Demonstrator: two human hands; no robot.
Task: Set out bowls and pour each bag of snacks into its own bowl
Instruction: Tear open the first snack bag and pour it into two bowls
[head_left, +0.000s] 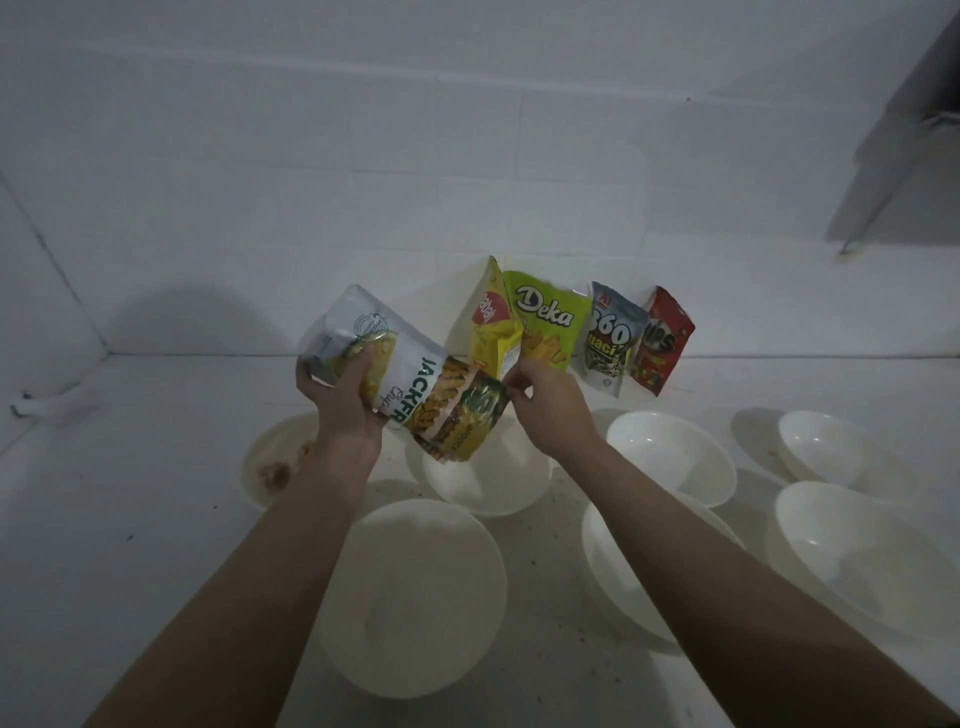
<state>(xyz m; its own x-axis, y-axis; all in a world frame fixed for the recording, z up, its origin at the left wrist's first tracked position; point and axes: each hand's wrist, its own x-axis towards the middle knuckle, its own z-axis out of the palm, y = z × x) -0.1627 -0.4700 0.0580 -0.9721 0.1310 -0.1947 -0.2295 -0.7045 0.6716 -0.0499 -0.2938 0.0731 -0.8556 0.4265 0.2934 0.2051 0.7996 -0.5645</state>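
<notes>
Glossy foil jackfruit bag (415, 384), smooth white plastic-looking bowls (415, 597), matt tiled wall (363, 156)

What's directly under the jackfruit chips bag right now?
A white bowl sits under the tilted jackfruit chips bag. The bag hides part of the bowl's inside, so I cannot tell whether any chips have landed there.

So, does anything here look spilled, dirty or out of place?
Yes. Small dark specks lie scattered on the white counter between the round white bowls. The far-left white bowl holds only a few brownish crumbs.
</notes>
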